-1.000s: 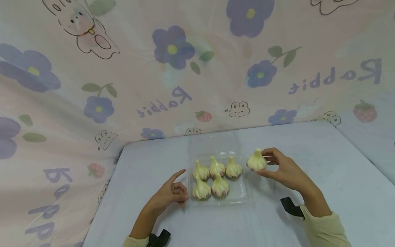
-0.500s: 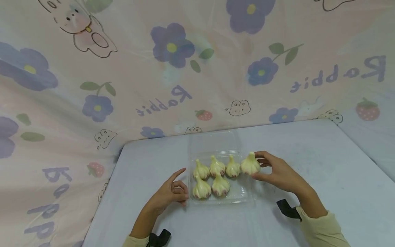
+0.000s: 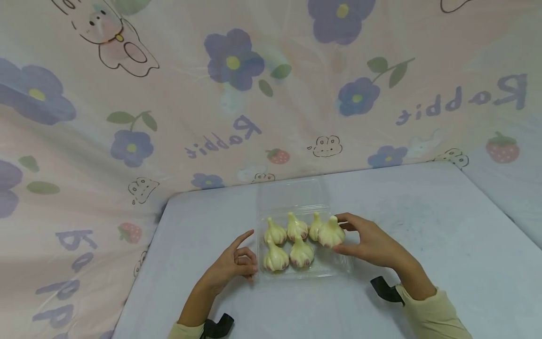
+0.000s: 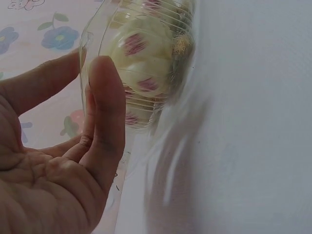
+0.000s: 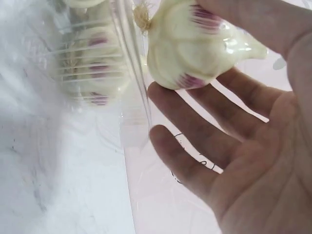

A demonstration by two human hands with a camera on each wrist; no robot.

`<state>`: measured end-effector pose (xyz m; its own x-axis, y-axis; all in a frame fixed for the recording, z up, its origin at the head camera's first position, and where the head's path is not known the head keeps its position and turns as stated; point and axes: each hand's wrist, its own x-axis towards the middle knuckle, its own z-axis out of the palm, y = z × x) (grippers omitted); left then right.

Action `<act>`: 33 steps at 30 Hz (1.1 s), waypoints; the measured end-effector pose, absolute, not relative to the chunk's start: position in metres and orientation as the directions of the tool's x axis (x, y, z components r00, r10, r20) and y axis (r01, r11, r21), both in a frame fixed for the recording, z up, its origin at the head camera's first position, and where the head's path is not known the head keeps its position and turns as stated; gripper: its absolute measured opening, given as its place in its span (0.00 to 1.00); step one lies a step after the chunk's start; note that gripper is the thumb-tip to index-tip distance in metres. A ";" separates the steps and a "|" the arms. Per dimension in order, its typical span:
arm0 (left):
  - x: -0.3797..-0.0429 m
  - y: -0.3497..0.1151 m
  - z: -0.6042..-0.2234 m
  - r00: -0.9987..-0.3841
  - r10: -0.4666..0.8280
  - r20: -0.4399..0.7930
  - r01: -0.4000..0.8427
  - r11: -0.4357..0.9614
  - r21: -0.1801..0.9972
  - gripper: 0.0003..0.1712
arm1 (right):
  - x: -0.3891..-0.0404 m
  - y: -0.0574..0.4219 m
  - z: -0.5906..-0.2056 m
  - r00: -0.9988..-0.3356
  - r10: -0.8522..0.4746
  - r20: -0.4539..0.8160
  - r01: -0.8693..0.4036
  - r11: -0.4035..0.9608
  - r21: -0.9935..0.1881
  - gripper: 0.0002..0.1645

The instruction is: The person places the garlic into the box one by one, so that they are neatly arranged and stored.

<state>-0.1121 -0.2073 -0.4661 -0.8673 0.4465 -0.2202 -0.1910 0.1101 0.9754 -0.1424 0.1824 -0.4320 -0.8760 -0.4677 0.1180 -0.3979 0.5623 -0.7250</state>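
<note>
A clear plastic clamshell box (image 3: 326, 269) with its lid (image 3: 294, 193) folded back holds several pale garlic bulbs (image 3: 276, 259). Three stand in the back row and two in front. My right hand (image 3: 377, 242) holds another garlic bulb (image 3: 331, 233) between thumb and fingers, over the box's right side. It partly covers the bulb at the back right. In the right wrist view the held garlic bulb (image 5: 187, 44) shows purple marks and a tuft of roots. My left hand (image 4: 63, 151) pinches the box's left rim (image 4: 90, 36), its index finger stretched out.
The box stands on a white-covered table (image 3: 423, 212). Behind and to the left hangs a printed curtain (image 3: 169, 94) with flowers and rabbits. Black wrist mounts (image 3: 387, 289) stick out beside both forearms.
My right hand has carried the garlic bulb leftward, from beside the box to above its right side. My left hand has stayed at the left rim.
</note>
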 end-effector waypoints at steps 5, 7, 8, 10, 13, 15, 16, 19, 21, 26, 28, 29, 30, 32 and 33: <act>-0.113 -0.207 -0.465 -0.867 0.449 -0.215 -0.185 0.110 0.977 0.57 | -0.143 0.181 -0.433 -0.872 -0.465 0.155 -0.423 0.554 -0.717 0.43; -0.113 -0.207 -0.466 -0.868 0.446 -0.216 -0.186 0.111 0.976 0.57 | -0.143 0.180 -0.434 -0.871 -0.463 0.164 -0.429 0.553 -0.715 0.43; -0.113 -0.207 -0.466 -0.869 0.444 -0.217 -0.186 0.113 0.976 0.57 | -0.143 0.180 -0.434 -0.870 -0.465 0.165 -0.431 0.552 -0.714 0.43; -0.113 -0.206 -0.466 -0.871 0.440 -0.218 -0.187 0.113 0.976 0.57 | -0.143 0.179 -0.434 -0.869 -0.468 0.161 -0.428 0.548 -0.719 0.42; -0.113 -0.206 -0.466 -0.873 0.434 -0.221 -0.188 0.118 0.975 0.57 | -0.143 0.178 -0.435 -0.865 -0.478 0.154 -0.432 0.553 -0.712 0.42; -0.113 -0.206 -0.467 -0.873 0.432 -0.225 -0.191 0.120 0.974 0.57 | -0.142 0.178 -0.435 -0.856 -0.492 0.160 -0.450 0.556 -0.699 0.42; -0.113 -0.206 -0.467 -0.873 0.432 -0.228 -0.193 0.123 0.973 0.57 | -0.141 0.177 -0.436 -0.850 -0.500 0.166 -0.462 0.556 -0.691 0.41; -0.112 -0.206 -0.466 -0.872 0.430 -0.233 -0.196 0.129 0.972 0.57 | -0.141 0.177 -0.437 -0.838 -0.516 0.179 -0.489 0.563 -0.667 0.40; -0.112 -0.206 -0.466 -0.872 0.430 -0.235 -0.196 0.132 0.972 0.56 | -0.140 0.177 -0.437 -0.837 -0.516 0.179 -0.494 0.574 -0.654 0.39; -0.112 -0.207 -0.466 -0.870 0.433 -0.237 -0.213 0.104 0.972 0.58 | -0.140 0.176 -0.438 -0.850 -0.512 0.126 -0.467 0.619 -0.631 0.41; -0.112 -0.206 -0.467 -0.870 0.429 -0.242 -0.232 0.078 0.970 0.58 | -0.140 0.175 -0.440 -0.849 -0.518 0.104 -0.460 0.629 -0.626 0.41; -0.111 -0.206 -0.467 -0.871 0.426 -0.245 -0.241 0.066 0.968 0.58 | -0.140 0.174 -0.441 -0.848 -0.521 0.100 -0.462 0.632 -0.622 0.41; -0.111 -0.206 -0.467 -0.871 0.423 -0.248 -0.248 0.055 0.967 0.58 | -0.140 0.173 -0.442 -0.845 -0.524 0.103 -0.468 0.633 -0.616 0.41; -0.111 -0.205 -0.467 -0.873 0.419 -0.249 -0.257 0.038 0.966 0.58 | -0.140 0.172 -0.444 -0.839 -0.531 0.123 -0.491 0.639 -0.592 0.40; -0.111 -0.205 -0.467 -0.874 0.417 -0.250 -0.260 0.035 0.965 0.57 | -0.141 0.171 -0.445 -0.834 -0.535 0.134 -0.503 0.639 -0.582 0.40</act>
<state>-0.1111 -0.2051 -0.4668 -0.8737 0.4170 -0.2504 -0.2597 0.0353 0.9650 -0.1406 0.1715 -0.4448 -0.8342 -0.5349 0.1341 -0.5032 0.6390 -0.5817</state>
